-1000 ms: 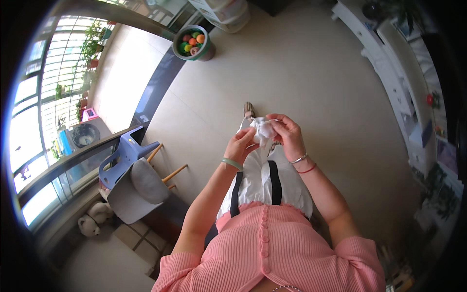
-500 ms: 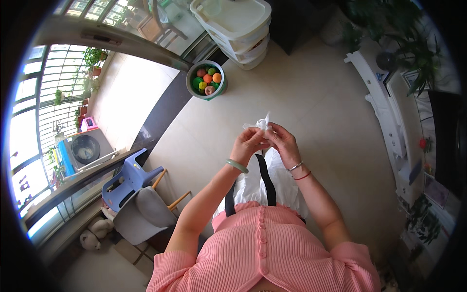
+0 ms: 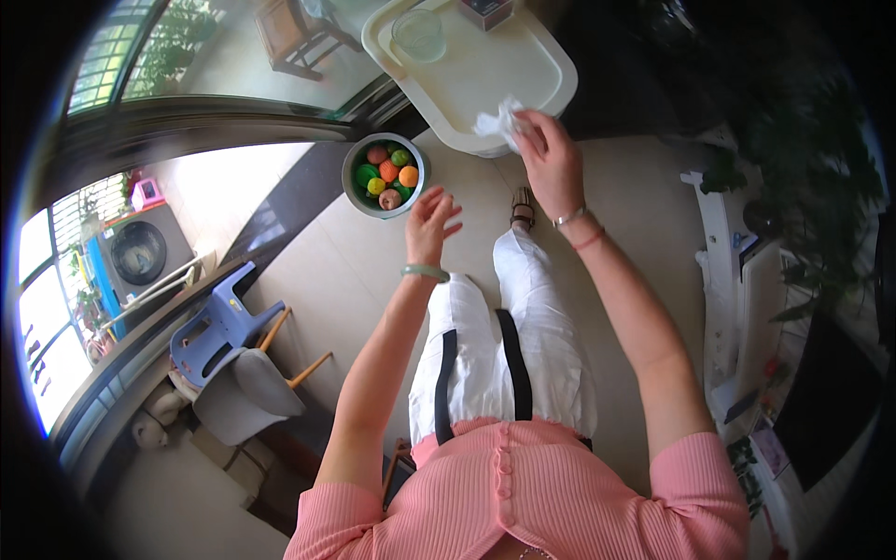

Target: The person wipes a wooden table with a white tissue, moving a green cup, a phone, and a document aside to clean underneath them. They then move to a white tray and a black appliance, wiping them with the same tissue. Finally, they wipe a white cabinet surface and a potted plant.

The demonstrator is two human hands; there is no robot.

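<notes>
A crumpled white piece of thin plastic or tissue is pinched in the fingertips of my right hand, just over the near edge of the white cabinet top. I cannot tell which material it is. My left hand holds nothing; its fingers are loosely spread beside a round grey tub. Inside the tub lie several fruit-like balls, among them an orange one and a green one. On the white cabinet top stand a clear glass bowl and a dark small box.
At the left are a blue child's chair and a grey chair with wooden legs. A sliding glass door opens onto a balcony with a washing machine. White shelving and a leafy plant stand at the right.
My hands have come apart. My right hand has carried the white piece forward and right to the cabinet, while my left hand has let go and moved toward the tub. I have stepped closer.
</notes>
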